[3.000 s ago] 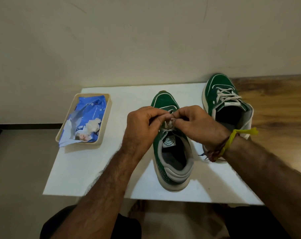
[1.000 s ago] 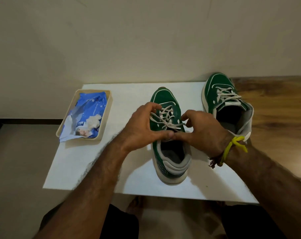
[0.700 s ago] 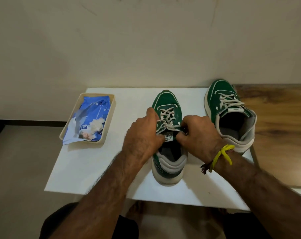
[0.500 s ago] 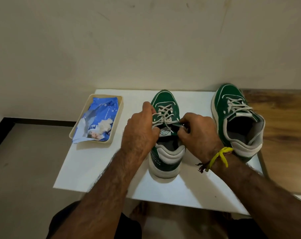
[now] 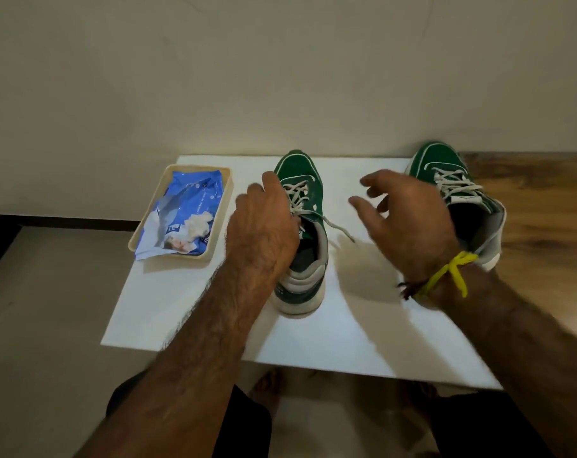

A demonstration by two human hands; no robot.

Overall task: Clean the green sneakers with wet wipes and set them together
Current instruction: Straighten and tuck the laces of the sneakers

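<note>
2 green sneakers are being kept on the white surface (image 5: 194, 302): the nearer sneaker (image 5: 302, 259) at its middle, the other sneaker (image 5: 455, 193) well apart at the right edge. The nearer sneaker's collar is being gripped by the left hand (image 5: 264, 229). The right hand (image 5: 409, 219) is being held open between them, fingers spread. The wipes pack (image 5: 184, 216) is being kept in a tray (image 5: 148, 216) at left.

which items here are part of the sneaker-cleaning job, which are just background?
Job:
- near green sneaker, left hand on its laces
- far green sneaker, behind the open right hand
- blue wet wipes pack in the beige tray

Background:
- white board
- wooden surface
- yellow wrist thread
</note>
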